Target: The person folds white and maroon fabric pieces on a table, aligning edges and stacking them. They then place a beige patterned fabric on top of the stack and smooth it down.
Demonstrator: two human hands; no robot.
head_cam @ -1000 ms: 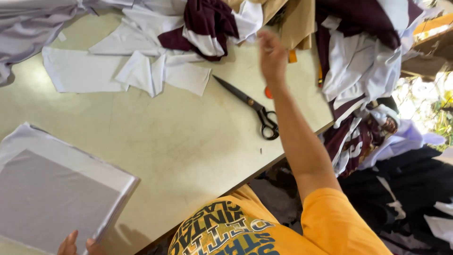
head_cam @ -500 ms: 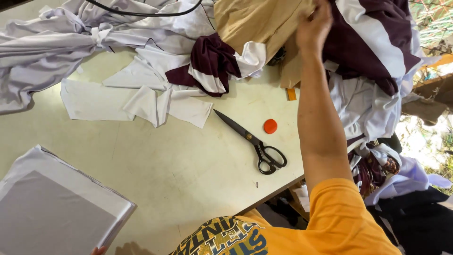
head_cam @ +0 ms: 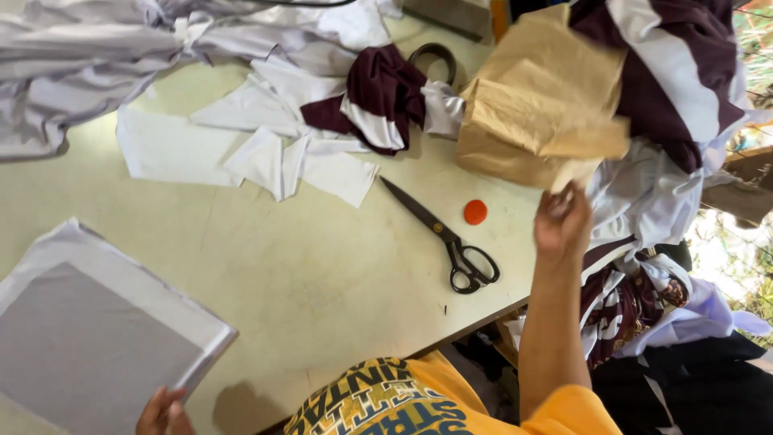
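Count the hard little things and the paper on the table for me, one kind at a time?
Scissors: 1, black, lying flat.
Orange disc: 1, beside the scissors.
Brown paper: 1 crumpled piece, held by the right hand.
Grey board: 1, wrapped in pale cloth, at the left hand.
Total: 4. The loose cloth scraps overlap too much to count.

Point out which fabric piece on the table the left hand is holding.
The flat grey panel with a white border at the near left corner, gripped by the left hand. The loose white scraps lie farther away, untouched.
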